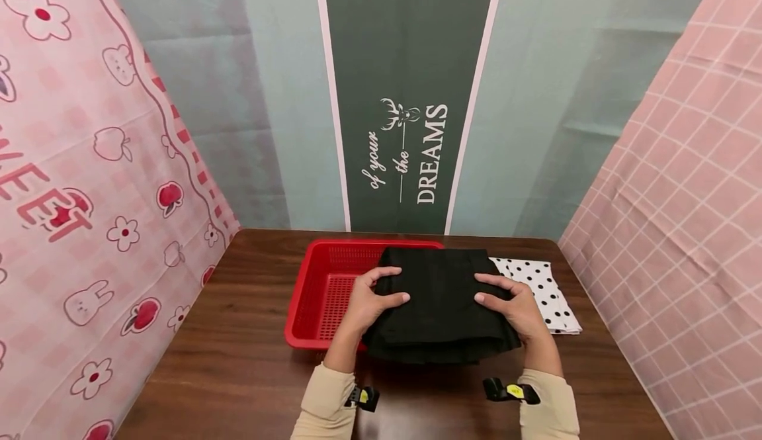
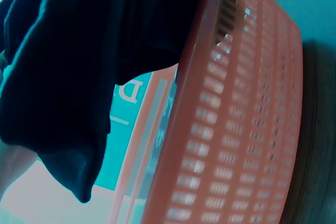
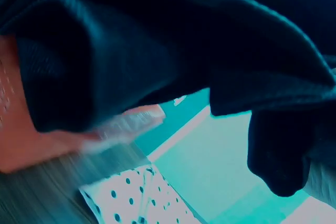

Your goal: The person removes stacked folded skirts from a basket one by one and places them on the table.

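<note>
A folded black cloth [image 1: 443, 301], perhaps a garment, is held up by both hands over the right part of a red plastic basket [image 1: 297, 314]. My left hand [image 1: 374, 300] grips the cloth's left edge, thumb on top. At the right edge my right hand [image 1: 514, 301] grips it the same way, the other fingers partly hidden beneath. In the left wrist view the black cloth [image 2: 68, 77] hangs beside the basket's slotted wall [image 2: 226, 145]. The right wrist view shows the cloth's loose layers [image 3: 157, 51] drooping above the table.
A white cloth with black dots [image 1: 544, 294] lies folded on the wooden table [image 1: 238, 347], right of the basket. Printed curtains enclose the table: pink on the left [image 1: 119, 228] and right [image 1: 673, 195], grey-green behind [image 1: 286, 129].
</note>
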`<action>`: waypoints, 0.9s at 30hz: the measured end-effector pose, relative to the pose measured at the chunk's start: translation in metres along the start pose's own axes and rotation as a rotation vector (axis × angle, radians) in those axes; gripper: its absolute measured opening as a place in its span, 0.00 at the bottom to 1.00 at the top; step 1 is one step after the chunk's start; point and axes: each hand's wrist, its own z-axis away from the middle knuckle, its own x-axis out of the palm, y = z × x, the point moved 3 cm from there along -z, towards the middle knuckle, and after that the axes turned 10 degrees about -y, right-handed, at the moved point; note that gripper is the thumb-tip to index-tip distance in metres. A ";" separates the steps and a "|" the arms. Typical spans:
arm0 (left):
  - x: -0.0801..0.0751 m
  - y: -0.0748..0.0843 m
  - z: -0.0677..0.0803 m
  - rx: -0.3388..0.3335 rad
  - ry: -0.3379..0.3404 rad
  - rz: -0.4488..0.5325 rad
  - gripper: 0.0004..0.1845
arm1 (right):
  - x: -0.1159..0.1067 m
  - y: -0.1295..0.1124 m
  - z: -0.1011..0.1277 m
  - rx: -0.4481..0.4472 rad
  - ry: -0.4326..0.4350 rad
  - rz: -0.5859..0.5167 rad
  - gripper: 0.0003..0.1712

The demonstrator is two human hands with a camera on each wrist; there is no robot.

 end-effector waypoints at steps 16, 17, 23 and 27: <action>0.045 -0.011 -0.020 0.001 0.029 0.000 0.22 | -0.045 -0.012 0.024 0.043 0.005 0.233 0.25; 0.048 -0.016 -0.022 0.001 0.034 0.004 0.22 | -0.046 -0.013 0.026 0.041 0.003 0.246 0.25; 0.065 -0.032 -0.031 -0.010 0.042 0.016 0.22 | -0.060 -0.016 0.039 0.056 0.010 0.218 0.25; 0.076 -0.030 -0.035 0.003 0.041 0.000 0.21 | -0.071 -0.015 0.045 0.049 0.036 0.197 0.24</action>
